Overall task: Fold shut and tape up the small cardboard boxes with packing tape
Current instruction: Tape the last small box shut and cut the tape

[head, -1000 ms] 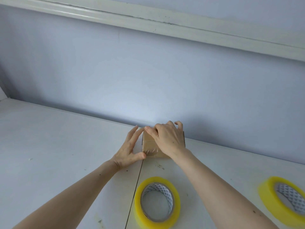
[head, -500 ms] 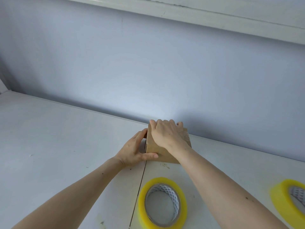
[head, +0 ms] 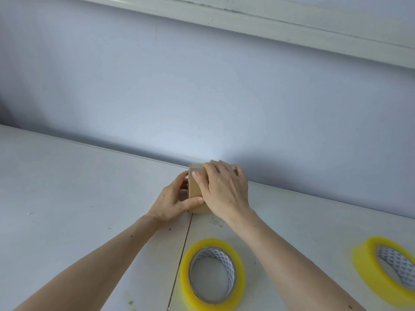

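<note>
A small brown cardboard box (head: 195, 187) stands on the white table near the wall. My left hand (head: 174, 202) grips its left side, thumb across the near face and fingers behind the left edge. My right hand (head: 224, 187) lies over the top and right part of the box, fingers curled over the far edge, thumb on the near face. Most of the box is hidden under my hands. A yellow roll of packing tape (head: 212, 274) lies flat in front of the box. A second yellow roll (head: 386, 268) lies at the right edge.
The white table (head: 67, 187) has a seam (head: 182, 250) running from the box toward me. A pale blue wall (head: 202, 97) rises just behind the box, with a white ledge (head: 269, 21) above.
The box has been turned on the table, so a narrower face now points toward me. My right hand has slid over its top; my left thumb stays on the near face.
</note>
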`<state>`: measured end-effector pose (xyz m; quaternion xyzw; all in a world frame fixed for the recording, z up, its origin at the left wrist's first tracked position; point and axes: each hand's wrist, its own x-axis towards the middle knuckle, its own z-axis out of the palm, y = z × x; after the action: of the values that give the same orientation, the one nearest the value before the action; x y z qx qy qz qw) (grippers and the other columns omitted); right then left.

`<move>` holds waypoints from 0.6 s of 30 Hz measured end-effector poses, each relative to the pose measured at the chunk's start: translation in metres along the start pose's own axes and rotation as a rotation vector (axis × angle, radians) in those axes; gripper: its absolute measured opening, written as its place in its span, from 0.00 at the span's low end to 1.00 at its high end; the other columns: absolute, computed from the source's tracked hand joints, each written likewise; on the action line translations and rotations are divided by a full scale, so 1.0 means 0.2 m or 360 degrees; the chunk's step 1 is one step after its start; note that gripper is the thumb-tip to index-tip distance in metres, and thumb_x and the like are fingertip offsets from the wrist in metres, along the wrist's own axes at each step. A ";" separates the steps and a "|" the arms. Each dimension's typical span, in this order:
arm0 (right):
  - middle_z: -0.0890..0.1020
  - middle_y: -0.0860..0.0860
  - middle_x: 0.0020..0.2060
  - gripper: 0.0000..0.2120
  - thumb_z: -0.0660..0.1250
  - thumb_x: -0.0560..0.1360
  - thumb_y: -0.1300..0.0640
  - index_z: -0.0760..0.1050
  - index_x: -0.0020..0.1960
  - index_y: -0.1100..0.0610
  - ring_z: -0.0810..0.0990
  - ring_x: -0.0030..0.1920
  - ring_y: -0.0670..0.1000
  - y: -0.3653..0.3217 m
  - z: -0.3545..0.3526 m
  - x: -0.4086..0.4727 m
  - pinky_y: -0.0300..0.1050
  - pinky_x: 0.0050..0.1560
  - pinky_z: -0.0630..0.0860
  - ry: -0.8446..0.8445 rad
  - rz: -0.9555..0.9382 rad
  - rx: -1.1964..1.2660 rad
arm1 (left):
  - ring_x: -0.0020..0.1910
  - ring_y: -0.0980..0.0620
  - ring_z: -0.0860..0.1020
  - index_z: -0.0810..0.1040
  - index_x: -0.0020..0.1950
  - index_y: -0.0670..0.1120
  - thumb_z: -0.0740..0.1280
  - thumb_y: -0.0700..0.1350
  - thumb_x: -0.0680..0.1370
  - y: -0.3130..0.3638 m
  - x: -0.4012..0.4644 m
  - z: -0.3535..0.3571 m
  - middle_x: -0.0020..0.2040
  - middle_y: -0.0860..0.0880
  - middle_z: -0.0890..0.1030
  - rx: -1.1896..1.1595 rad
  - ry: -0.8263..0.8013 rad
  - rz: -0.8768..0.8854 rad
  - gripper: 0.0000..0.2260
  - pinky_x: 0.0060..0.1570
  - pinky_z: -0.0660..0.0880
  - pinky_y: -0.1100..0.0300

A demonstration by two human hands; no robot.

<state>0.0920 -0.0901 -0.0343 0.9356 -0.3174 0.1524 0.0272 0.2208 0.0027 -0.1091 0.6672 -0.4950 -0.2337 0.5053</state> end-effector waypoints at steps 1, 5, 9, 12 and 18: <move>0.83 0.48 0.51 0.33 0.39 0.80 0.35 0.78 0.53 0.51 0.79 0.56 0.52 0.01 0.00 0.00 0.53 0.60 0.67 0.0052 0.0008 -0.0023 | 0.52 0.68 0.79 0.60 0.76 0.57 0.70 0.75 0.65 0.00 0.00 0.00 0.57 0.59 0.79 0.0003 0.0033 -0.0010 0.46 0.50 0.74 0.71; 0.81 0.50 0.34 0.36 0.38 0.81 0.35 0.78 0.38 0.52 0.77 0.43 0.55 0.04 -0.06 0.08 0.52 0.59 0.65 -0.0090 0.0061 -0.0093 | 0.54 0.64 0.79 0.47 0.81 0.58 0.61 0.81 0.64 -0.01 -0.03 -0.02 0.61 0.51 0.76 0.0051 -0.0092 0.0077 0.53 0.53 0.73 0.69; 0.76 0.50 0.29 0.33 0.42 0.83 0.36 0.68 0.31 0.55 0.75 0.40 0.57 0.07 -0.07 0.20 0.53 0.60 0.64 -0.0354 0.0096 0.0072 | 0.73 0.59 0.67 0.48 0.82 0.53 0.71 0.77 0.61 -0.05 -0.01 -0.01 0.77 0.52 0.61 0.0113 -0.0173 0.0136 0.59 0.71 0.67 0.60; 0.76 0.50 0.37 0.25 0.46 0.87 0.45 0.77 0.44 0.54 0.75 0.51 0.57 0.04 -0.04 0.22 0.55 0.65 0.63 -0.0407 0.0096 0.0027 | 0.67 0.65 0.70 0.54 0.80 0.53 0.76 0.70 0.63 -0.05 -0.01 0.00 0.72 0.53 0.67 0.0213 -0.0193 0.0121 0.54 0.68 0.70 0.63; 0.82 0.54 0.50 0.33 0.39 0.84 0.39 0.78 0.49 0.55 0.73 0.59 0.57 -0.03 0.07 0.19 0.58 0.67 0.62 -0.0440 0.0288 0.0109 | 0.67 0.62 0.63 0.63 0.75 0.51 0.71 0.74 0.62 -0.04 0.01 0.01 0.68 0.60 0.67 0.0387 -0.0066 0.0184 0.49 0.65 0.58 0.73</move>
<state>0.1279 -0.1101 -0.0354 0.9156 -0.3956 0.0348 -0.0625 0.2235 0.0005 -0.1161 0.6889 -0.5677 -0.1562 0.4229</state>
